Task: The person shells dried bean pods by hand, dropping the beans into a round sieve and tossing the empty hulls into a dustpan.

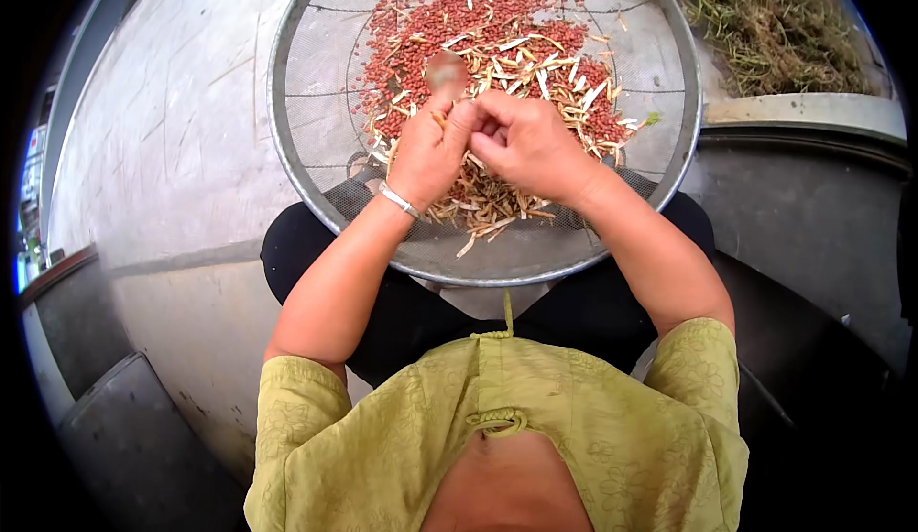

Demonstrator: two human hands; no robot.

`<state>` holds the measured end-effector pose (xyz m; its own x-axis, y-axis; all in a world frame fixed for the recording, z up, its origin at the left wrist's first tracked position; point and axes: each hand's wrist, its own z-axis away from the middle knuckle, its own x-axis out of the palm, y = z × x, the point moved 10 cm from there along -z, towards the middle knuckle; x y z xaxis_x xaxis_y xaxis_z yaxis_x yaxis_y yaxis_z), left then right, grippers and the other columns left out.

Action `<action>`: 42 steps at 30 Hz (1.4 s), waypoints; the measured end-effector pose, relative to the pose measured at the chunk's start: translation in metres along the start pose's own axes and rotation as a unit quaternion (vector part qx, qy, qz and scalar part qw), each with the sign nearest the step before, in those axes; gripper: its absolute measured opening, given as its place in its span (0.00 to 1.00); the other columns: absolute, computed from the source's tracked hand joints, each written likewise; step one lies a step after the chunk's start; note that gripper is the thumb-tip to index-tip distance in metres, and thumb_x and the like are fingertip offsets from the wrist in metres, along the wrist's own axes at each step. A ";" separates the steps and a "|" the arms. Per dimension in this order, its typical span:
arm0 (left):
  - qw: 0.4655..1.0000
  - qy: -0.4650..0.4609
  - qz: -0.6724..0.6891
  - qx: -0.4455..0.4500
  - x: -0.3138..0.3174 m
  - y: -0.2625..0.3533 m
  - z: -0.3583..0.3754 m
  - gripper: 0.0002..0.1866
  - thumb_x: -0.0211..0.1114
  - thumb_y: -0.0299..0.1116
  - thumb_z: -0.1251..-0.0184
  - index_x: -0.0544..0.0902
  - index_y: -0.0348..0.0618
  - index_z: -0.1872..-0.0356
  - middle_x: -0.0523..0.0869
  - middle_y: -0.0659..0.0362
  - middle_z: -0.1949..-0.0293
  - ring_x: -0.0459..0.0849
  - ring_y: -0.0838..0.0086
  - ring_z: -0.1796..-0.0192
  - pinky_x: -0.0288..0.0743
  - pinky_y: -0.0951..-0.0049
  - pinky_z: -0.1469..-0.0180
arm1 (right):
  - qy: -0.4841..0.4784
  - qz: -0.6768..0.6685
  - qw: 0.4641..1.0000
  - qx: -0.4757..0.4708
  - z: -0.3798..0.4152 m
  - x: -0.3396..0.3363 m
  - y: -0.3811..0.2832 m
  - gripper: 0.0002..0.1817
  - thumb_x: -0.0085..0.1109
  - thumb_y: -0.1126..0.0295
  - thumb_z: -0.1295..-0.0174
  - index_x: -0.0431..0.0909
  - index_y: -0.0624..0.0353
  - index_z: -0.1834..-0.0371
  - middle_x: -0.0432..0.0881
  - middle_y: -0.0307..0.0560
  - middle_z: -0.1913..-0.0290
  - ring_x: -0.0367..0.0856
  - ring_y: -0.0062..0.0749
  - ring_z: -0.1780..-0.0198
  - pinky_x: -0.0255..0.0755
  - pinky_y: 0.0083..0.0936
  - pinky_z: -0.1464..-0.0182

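A large round mesh sieve [278, 102] with a metal rim rests over my lap. Small red beans [411, 18] lie across its far and middle part, mixed with pale, dry bean pods [535, 62]. More brownish pods [492, 209] are heaped near me, below my hands. Over the middle of the sieve, my left hand [432, 145] and my right hand [532, 145] meet at the fingertips. The left one wears a bracelet, and its upper fingers are blurred. My right fingers are curled in a pinch against the left thumb. Whatever lies between them is too small or hidden to make out.
A pile of dried plant stalks [779, 30] lies at the upper right, behind a pale ledge [808, 111]. Concrete floor [182, 83] stretches to the left. A dark block [143, 436] stands at the lower left. A small green leaf [653, 118] lies in the sieve.
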<state>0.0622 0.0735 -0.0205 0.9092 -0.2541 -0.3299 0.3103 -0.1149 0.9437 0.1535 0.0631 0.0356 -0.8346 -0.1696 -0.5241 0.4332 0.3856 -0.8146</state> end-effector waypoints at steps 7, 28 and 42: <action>0.950 -0.006 0.274 -0.152 -0.006 -0.013 0.002 0.13 0.46 0.44 0.27 0.69 0.49 0.69 0.75 0.64 0.76 0.66 0.86 0.81 0.55 0.87 0.83 | 0.019 0.162 0.978 0.127 -0.019 -0.060 0.073 0.09 0.54 0.70 0.42 0.79 0.60 0.61 0.83 0.50 0.66 0.83 0.39 0.66 0.78 0.31 0.58; 0.914 0.069 0.373 -0.140 -0.054 -0.018 -0.003 0.10 0.49 0.33 0.28 0.75 0.40 0.54 0.74 0.65 0.73 0.73 0.83 0.71 0.57 0.90 0.79 | -0.436 0.105 0.893 0.022 0.066 0.050 0.001 0.13 0.58 0.74 0.51 0.80 0.59 0.60 0.81 0.55 0.68 0.79 0.49 0.63 0.72 0.39 0.59; 0.923 0.058 0.356 -0.130 -0.053 -0.019 -0.002 0.11 0.50 0.35 0.29 0.75 0.40 0.54 0.71 0.67 0.75 0.68 0.86 0.76 0.53 0.89 0.80 | -0.248 0.322 0.901 0.152 0.020 -0.009 0.074 0.10 0.56 0.69 0.46 0.79 0.62 0.62 0.80 0.56 0.69 0.80 0.49 0.64 0.74 0.41 0.59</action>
<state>0.0089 0.0913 -0.0214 0.9274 -0.0698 0.3676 -0.3354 0.2806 0.8993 0.1996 0.0752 -0.0250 -0.1542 -0.4135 -0.8974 0.9097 0.2951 -0.2923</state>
